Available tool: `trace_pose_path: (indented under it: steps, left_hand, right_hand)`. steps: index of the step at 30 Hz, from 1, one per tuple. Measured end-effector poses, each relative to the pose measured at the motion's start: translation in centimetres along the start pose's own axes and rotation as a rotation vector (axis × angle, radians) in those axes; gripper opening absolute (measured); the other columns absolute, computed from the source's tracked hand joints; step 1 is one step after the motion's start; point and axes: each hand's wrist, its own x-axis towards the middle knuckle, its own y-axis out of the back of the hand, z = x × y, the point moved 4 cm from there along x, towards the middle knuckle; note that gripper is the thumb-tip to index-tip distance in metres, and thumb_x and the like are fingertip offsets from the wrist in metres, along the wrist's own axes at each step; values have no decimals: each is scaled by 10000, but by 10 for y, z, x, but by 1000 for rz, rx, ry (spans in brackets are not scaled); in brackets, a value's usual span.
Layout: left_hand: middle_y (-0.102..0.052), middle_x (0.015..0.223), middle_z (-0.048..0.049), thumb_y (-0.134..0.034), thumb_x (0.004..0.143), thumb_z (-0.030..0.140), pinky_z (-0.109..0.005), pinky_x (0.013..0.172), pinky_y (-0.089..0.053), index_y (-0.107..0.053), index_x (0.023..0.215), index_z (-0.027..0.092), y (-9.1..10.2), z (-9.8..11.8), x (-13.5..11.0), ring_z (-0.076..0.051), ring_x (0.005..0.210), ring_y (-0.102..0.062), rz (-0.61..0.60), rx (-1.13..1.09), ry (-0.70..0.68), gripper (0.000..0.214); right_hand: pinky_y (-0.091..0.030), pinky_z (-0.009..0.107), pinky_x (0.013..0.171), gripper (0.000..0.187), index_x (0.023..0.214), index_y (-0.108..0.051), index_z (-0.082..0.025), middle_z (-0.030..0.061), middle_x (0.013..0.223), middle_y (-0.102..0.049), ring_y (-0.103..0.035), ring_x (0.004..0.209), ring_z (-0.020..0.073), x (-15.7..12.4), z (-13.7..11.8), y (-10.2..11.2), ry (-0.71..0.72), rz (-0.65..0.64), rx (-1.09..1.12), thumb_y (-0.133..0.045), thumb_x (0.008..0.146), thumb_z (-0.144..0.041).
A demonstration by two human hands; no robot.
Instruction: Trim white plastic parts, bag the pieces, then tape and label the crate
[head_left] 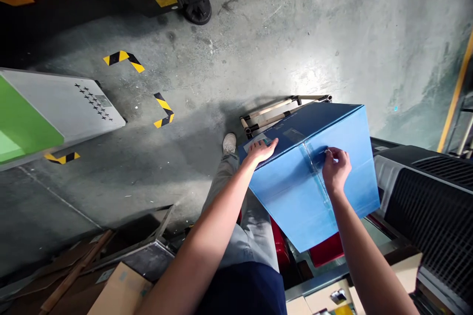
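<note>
A large blue box (343,128) sits tilted in front of me, its two top flaps meeting at a taped centre seam. My left hand (261,151) rests flat on the box's left top edge, fingers stretched out beside a label. My right hand (334,166) is closed in a pinch on the seam, holding what looks like the end of clear tape (318,157). My leg and shoe (229,143) stand just left of the box.
A small frame of pale tubes (275,109) lies on the concrete floor behind the box. A black ribbed machine (432,197) stands to the right. Cardboard boxes (120,291) and scrap lie low left. A grey and green panel (48,108) is far left, with yellow-black floor markers (163,110).
</note>
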Motion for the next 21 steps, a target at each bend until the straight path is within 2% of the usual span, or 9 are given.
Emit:
trace_pose_path:
  steps: [3, 8, 10, 13, 16, 18, 20, 21]
  left_hand:
    - [-507, 1440, -316, -429, 882, 730, -564, 1098, -373, -590, 1293, 90, 0, 2, -4, -404, 1374, -479, 30, -14, -2, 778]
    - [-390, 1524, -328, -453, 938, 610, -531, 1177, -295, -534, 1359, 49, 0, 4, -32, -383, 1470, -344, 44, -48, -78, 706]
    - [-401, 1521, -319, -462, 948, 577, -521, 1190, -293, -539, 1354, 41, 2, 6, -47, -379, 1470, -345, 51, -69, -120, 677]
    - [-532, 1435, -283, -453, 972, 497, -476, 1191, -325, -594, 1292, 53, 10, 8, -79, -350, 1415, -446, 93, -113, -221, 565]
    - [-640, 1350, -174, -407, 1006, 407, -386, 1152, -402, -634, 1248, 147, 20, 8, -123, -261, 1303, -569, 183, -173, -341, 421]
    - [-684, 1288, -113, -380, 1021, 390, -342, 1076, -481, -651, 1211, 211, 19, 6, -154, -213, 1203, -635, 226, -254, -404, 376]
    - [-706, 1234, -100, -405, 1014, 398, -342, 1030, -520, -670, 1163, 233, 9, 4, -182, -206, 1137, -667, 181, -456, -413, 346]
    - [-699, 1245, -101, -441, 1002, 406, -351, 1035, -520, -670, 1166, 237, -1, 3, -195, -210, 1142, -665, 102, -601, -378, 328]
  right_hand:
    - [-497, 334, 757, 295, 994, -655, -173, 102, 983, -622, -575, 825, 196, -1, 2, -5, -16, 22, 17, -432, 912, -349]
    - [-492, 342, 763, 263, 956, -645, -178, 96, 964, -624, -568, 804, 191, 0, 5, -9, -23, 36, 45, -443, 900, -337]
    - [-487, 351, 776, 255, 944, -647, -177, 98, 960, -629, -566, 810, 194, 3, 6, -9, -28, 44, 56, -451, 889, -331]
    - [-484, 352, 761, 237, 924, -657, -178, 90, 926, -647, -578, 795, 193, 4, 5, -4, -44, 43, 81, -473, 863, -314]
    - [-471, 332, 677, 211, 924, -650, -191, 43, 791, -646, -568, 671, 169, -9, -2, 12, -119, 51, 248, -479, 824, -265]
    - [-434, 309, 596, 169, 879, -625, -203, 16, 728, -608, -526, 598, 152, -29, -16, 32, -168, 82, 444, -493, 784, -246]
    - [-398, 302, 536, 98, 795, -573, -223, 0, 673, -545, -480, 549, 146, -59, -34, 55, -214, 75, 674, -486, 766, -258]
    - [-389, 307, 513, 100, 754, -540, -237, -5, 639, -503, -461, 529, 149, -76, -43, 65, -252, 22, 799, -457, 783, -284]
